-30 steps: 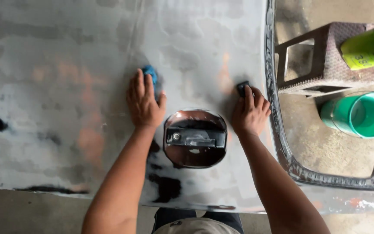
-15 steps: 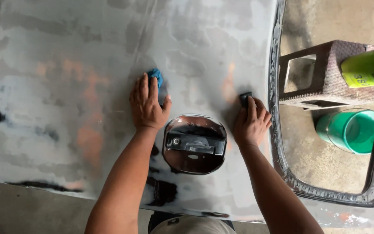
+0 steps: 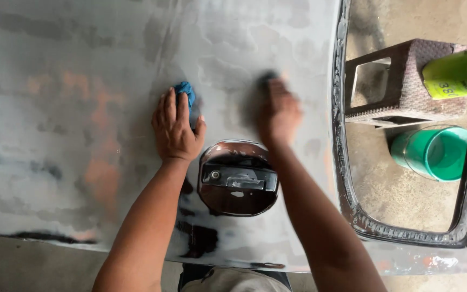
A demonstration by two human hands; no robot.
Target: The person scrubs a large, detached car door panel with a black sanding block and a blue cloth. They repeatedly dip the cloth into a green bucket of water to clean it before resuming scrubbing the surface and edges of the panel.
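Grey, sanded metal of a car door panel [image 3: 109,70] fills the view, patched with orange and dark spots. The left hand [image 3: 175,130] presses flat on a blue cloth [image 3: 186,91], just up-left of the recessed door handle [image 3: 238,178]. The right hand [image 3: 279,111], blurred, has slid from beside the handle recess up the panel, rubbing a dark sanding pad [image 3: 267,77]; whether its grip is clenched, I cannot tell. Through the window opening stands a green bucket [image 3: 433,154].
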